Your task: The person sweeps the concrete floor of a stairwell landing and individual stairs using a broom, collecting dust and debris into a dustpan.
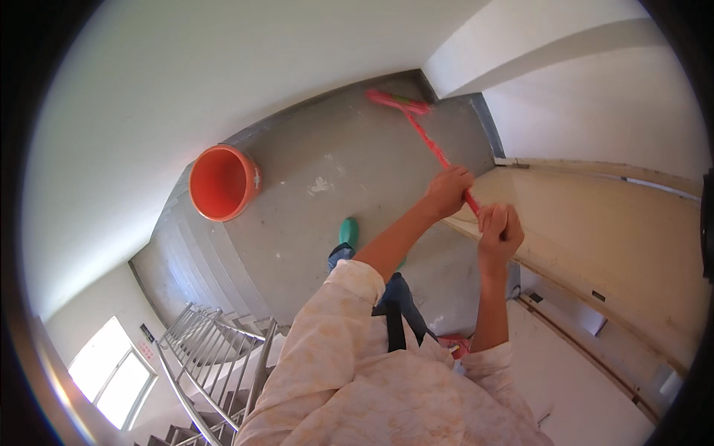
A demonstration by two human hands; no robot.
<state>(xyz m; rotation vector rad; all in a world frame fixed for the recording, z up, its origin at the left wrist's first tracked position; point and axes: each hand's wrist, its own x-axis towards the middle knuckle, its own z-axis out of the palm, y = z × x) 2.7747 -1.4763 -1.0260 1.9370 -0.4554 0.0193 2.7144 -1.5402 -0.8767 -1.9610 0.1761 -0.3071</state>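
A red broom (427, 140) slants across the picture, its pink and green head on the grey floor near the far corner of the landing. My left hand (449, 191) is closed around the middle of its handle. Higher up, my right hand (500, 228) grips the handle's end. An orange plastic bucket (218, 183) with nothing visible inside stands on the floor to the left, beside the white wall.
Stairs (195, 245) lie left of the landing, with a metal railing (212, 362) at lower left. A large tan board or door (591, 234) spans the right side. Pale marks dot the floor. My green shoe (348, 231) is below the bucket's level.
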